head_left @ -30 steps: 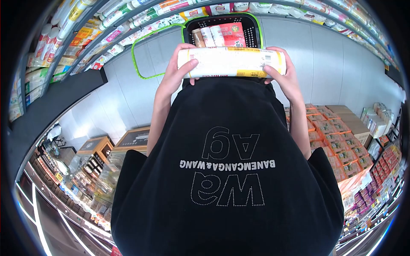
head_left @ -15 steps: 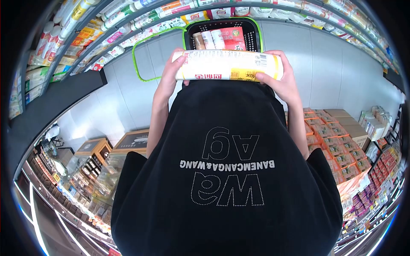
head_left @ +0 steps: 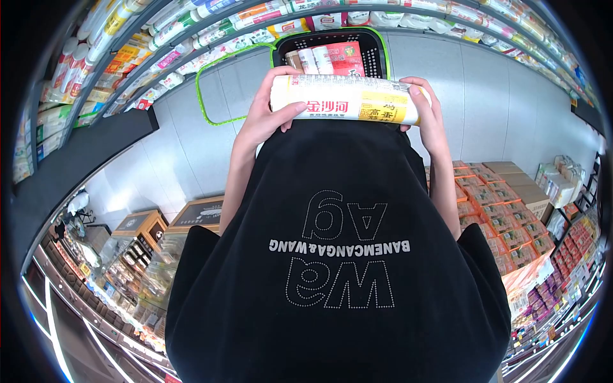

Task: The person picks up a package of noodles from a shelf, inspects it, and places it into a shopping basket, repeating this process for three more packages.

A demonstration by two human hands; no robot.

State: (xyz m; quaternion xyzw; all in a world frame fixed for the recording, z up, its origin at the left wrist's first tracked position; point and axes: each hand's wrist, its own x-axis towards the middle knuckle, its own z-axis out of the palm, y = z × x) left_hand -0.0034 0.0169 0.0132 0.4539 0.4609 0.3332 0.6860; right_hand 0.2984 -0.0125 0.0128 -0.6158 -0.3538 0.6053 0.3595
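Note:
A white and yellow roll-shaped pack of dried noodles (head_left: 348,105) with red brand lettering lies crosswise in front of my chest, held at both ends. My left hand (head_left: 268,108) wraps its left end, thumb laid across the printed face near the red characters. At the yellow right end, my right hand (head_left: 426,115) grips with the thumb near the top edge; some of its fingers are hidden behind the pack. Just beyond stands a black shopping basket (head_left: 281,59) with a green rim, containing several noodle packs (head_left: 314,60) and a red package (head_left: 347,57).
Shelves (head_left: 131,48) of packaged goods curve round the far side and left. The basket's green handle (head_left: 203,102) is folded out to the left over the grey floor (head_left: 440,70). Stacked orange boxes (head_left: 504,214) stand at right, wooden-framed display stands (head_left: 143,220) at left.
The noodle pack has turned about its length, bringing more of the red brand lettering and yellow label into view. My left thumb now lies on its face; my right thumb has shifted upward.

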